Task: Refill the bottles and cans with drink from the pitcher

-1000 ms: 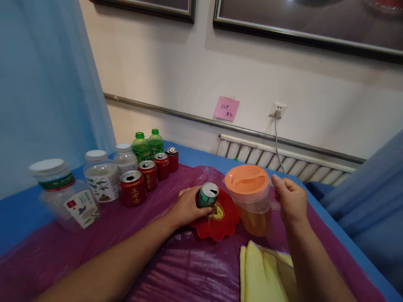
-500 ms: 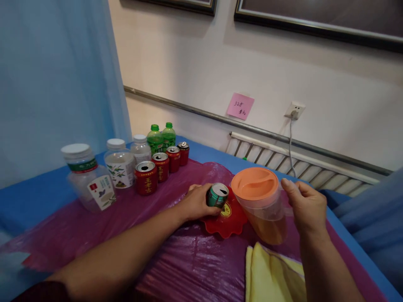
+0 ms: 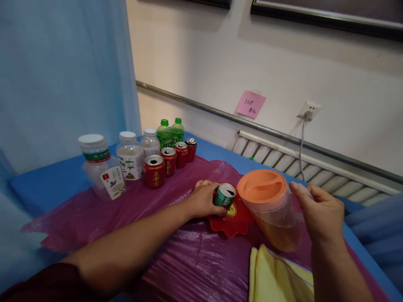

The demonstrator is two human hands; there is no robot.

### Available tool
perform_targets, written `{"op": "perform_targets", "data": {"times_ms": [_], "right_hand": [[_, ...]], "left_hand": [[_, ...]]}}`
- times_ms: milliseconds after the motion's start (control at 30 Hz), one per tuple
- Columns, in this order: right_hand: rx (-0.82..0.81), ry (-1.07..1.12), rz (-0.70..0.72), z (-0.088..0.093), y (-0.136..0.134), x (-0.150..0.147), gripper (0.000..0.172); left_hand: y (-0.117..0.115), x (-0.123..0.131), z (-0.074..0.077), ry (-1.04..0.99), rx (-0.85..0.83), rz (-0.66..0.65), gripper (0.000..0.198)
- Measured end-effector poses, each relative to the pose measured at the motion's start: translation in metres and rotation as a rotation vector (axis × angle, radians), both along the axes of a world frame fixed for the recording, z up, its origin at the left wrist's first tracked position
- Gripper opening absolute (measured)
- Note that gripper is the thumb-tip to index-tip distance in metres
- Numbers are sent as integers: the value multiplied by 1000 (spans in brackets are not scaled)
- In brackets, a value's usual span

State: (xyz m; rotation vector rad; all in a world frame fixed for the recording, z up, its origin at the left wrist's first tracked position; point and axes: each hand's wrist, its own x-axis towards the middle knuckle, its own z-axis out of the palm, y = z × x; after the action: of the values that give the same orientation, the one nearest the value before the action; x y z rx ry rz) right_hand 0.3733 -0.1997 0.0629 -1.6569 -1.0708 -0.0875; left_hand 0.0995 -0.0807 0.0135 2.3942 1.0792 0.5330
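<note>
My left hand (image 3: 204, 200) is wrapped round an opened green can (image 3: 224, 197), which stands over a red plate (image 3: 231, 224) with a scalloped rim. Beside it, my right hand (image 3: 321, 207) grips the handle of a clear plastic pitcher (image 3: 280, 226); my fingers hide most of that handle. An orange lid (image 3: 262, 187) covers the pitcher, and amber liquid fills part of it. The pitcher leans a little, its top towards the can. No stream of liquid shows. A folded yellow cloth (image 3: 277, 277) lies just below the pitcher.
Several red cans (image 3: 154, 172) stand in a slanting row at the left. Behind them are clear bottles with white caps (image 3: 130, 157) and green-capped bottles (image 3: 165, 133). Crinkled purple plastic (image 3: 201, 260) covers the blue table (image 3: 59, 174). A radiator (image 3: 270, 155) and plugged-in socket (image 3: 309, 110) line the wall.
The pitcher leans slightly more, with its lid end towards the can. My left hand keeps hold of the can. The whole view has shifted somewhat.
</note>
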Motion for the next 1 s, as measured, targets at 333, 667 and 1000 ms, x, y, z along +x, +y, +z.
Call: {"op": "perform_targets", "data": {"times_ms": [333,667,1000], "right_hand": [[-43,-88,-45,-2,-2,-2,57],[-61,-166,-72,0,-6,-6,57],[-74,-187,-86,-1,-7,-5,58]], "left_hand": [[-3,0,-4,-2,-9,-28,77],[-1,1,-8,14,-18,-32,74],[-2,0,-10,34,-5,-19,72]]}}
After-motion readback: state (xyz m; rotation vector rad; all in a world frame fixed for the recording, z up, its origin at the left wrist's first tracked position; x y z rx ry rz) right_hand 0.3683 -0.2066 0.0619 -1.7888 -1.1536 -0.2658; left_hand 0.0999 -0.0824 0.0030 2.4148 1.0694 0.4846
